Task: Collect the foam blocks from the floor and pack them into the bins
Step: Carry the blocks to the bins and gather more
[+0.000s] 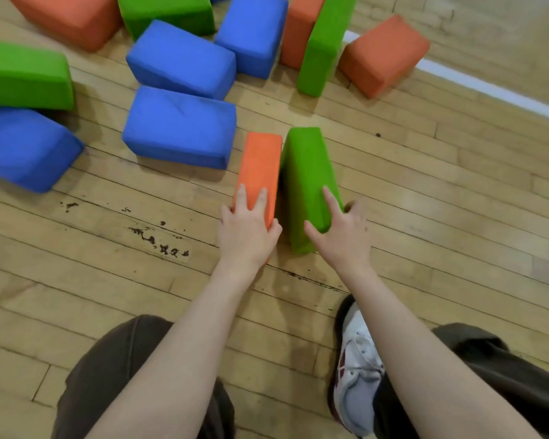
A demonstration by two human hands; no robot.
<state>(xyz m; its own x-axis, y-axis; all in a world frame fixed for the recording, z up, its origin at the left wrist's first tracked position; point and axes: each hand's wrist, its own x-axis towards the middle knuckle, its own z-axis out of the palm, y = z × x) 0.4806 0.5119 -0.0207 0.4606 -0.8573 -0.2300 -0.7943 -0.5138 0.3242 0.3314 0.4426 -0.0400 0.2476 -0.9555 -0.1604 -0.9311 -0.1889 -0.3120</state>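
The left hand (248,231) curls its fingers (242,198) over the near end of an orange rectangular foam block (260,167) standing on edge; the right hand (339,232) grips a green rectangular foam block (308,172) likewise, thumb seemingly on its inner face. Both stand side by side on the wooden plank floor (425,191), probably to lift together. Beyond the fingers lie matte, soft-cornered blue foam blocks (179,126). No bin shows.

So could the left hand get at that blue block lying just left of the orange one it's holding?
Probably yes, but not right away. The left hand grips the orange block, so it is busy. The blue block lies close beside it on the floor, its top bare, with nothing in between.
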